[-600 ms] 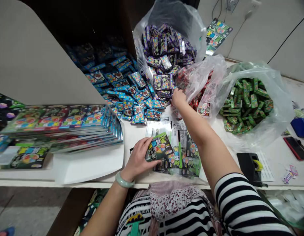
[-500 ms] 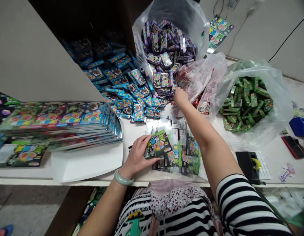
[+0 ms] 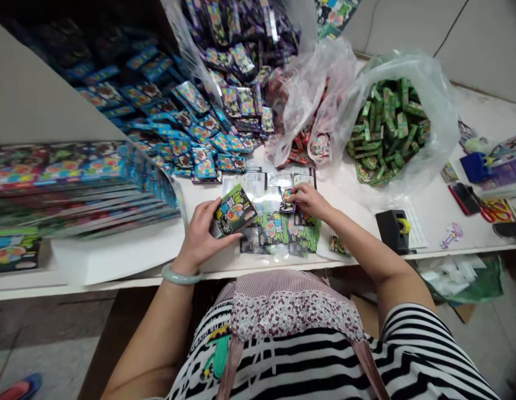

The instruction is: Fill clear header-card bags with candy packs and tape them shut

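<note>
My left hand point(image 3: 197, 236) grips a green-and-black printed card point(image 3: 235, 211) by its edges, just above the white table point(image 3: 128, 250). My right hand point(image 3: 310, 201) pinches a small foil packet point(image 3: 287, 201) between its fingertips. The packet lies close over a spread of clear plastic sleeves and green printed cards point(image 3: 278, 228) between my hands. Part of the packet is hidden by my fingers.
Heaps of blue packets point(image 3: 174, 122) and purple packets point(image 3: 237, 50) lie beyond my hands, beside a bag of red packets point(image 3: 303, 105) and a bag of green packets point(image 3: 387, 125). A card stack point(image 3: 74, 189) stands left; a tape dispenser point(image 3: 392, 230) and scissors point(image 3: 495, 211) sit right.
My right hand has come back from the red packet bag to the sleeves, now pinching a small packet. My left hand still holds its card. The view has tilted downward.
</note>
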### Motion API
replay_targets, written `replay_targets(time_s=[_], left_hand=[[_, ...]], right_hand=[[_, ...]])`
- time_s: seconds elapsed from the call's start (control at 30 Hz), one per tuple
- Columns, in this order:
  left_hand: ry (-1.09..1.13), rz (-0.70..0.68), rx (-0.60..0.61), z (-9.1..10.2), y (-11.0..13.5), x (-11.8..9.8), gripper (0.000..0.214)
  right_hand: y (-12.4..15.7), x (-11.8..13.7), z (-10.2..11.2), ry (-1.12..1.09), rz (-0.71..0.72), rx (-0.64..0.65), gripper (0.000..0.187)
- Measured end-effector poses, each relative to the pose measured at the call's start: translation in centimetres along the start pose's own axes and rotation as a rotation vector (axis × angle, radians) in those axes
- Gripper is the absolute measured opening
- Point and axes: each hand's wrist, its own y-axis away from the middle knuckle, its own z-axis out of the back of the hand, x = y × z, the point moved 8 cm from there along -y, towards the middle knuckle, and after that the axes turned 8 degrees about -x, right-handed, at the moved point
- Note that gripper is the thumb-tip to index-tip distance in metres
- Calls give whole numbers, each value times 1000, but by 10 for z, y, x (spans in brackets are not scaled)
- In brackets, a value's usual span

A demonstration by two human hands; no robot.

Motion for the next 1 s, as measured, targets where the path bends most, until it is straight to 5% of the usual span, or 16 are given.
replay_targets(time_s=[0.2,0.33,0.43,0.57,0.67,0.87,1.0], left_hand=[[-24,-24,7,-4,3,-5,88],[-20,-44,34,-10,2,-12,90],[-18,-53,73,-16,0,-16,90],[-11,-66,146,-24,-1,-19,88],[11,-98,221,-33,-2,-26,92],[37,-166,221,-33,-8,-38,96],[-35,-153,186,-24,-10,-32,95]], right_hand=[[26,-3,6,110,-114,13,49],[26,-1,-1,157,-266,76,85],[27,5,1,61,-250,28,74],[29,29,38,-44,-105,-166,70],[24,59,52,3,48,-80,68],[18,91,37,86,175,182,61],[19,79,69,68,92,34,55]])
